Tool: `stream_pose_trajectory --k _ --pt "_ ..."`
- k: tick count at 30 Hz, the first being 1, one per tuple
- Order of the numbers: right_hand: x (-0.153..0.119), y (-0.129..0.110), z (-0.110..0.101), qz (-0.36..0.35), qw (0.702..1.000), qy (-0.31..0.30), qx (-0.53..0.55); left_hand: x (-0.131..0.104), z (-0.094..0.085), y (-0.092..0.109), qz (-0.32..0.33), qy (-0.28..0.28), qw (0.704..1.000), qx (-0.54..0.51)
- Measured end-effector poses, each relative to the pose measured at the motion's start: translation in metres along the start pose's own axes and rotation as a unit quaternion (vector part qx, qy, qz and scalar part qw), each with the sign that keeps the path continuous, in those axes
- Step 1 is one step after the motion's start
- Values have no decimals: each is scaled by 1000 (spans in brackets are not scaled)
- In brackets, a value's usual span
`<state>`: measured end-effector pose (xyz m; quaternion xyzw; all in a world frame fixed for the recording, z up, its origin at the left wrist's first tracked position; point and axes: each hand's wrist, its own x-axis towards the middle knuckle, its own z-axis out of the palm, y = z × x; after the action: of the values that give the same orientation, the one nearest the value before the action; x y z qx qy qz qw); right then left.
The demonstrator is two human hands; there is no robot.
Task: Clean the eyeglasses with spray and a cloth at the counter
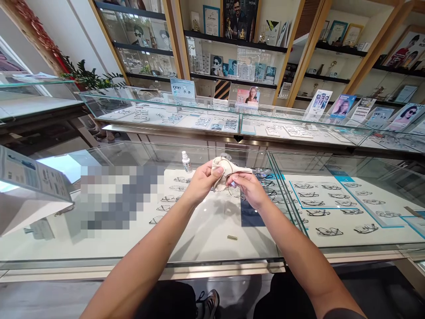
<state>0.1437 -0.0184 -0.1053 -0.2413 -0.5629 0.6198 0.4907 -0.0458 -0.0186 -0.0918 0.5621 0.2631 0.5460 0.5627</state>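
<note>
Dark poster (244, 18) reads "HOYA" (top right); bottle (186, 162) label too small.

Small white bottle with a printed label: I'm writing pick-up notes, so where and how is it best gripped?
Probably pinch the small white bottle by its labelled body, below the narrower cap, coming from the left. It stands upright, its straight sides suit finger and thumb, and the left hand, holding a cream cloth, is close on its right.

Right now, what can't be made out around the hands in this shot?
All in the head view:
Left hand: some fingers hidden behind the pale cloth.
Right hand: exact grip too small to tell.
White bottle: label too small to read.
Pixelated patch: masks whatever lies beneath.
Dark sleeve: cut off by the bottom edge.
</note>
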Motion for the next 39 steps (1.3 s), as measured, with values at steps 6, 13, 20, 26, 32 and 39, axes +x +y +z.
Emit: stream_pose_trajectory --k 6,13,20,26,32,39 --pt "-3 8 9 3 1000 -13 -18 -4 9 1 20 2 1000 17" --pt "-3 4 11 1 1000 -16 -18 0 0 0 28 -10 999 33" --pt "0 -1 -1 5 1000 0 0 0 -4 6 -15 -52 998 18" --pt "-4 8 11 9 999 -18 -40 -4 12 0 26 15 999 28" --pt "-4 6 11 4 998 -19 -54 -2 8 -1 43 43 997 39" --pt "1 4 -5 -5 1000 -2 -23 -1 1 9 -16 -18 1000 12"
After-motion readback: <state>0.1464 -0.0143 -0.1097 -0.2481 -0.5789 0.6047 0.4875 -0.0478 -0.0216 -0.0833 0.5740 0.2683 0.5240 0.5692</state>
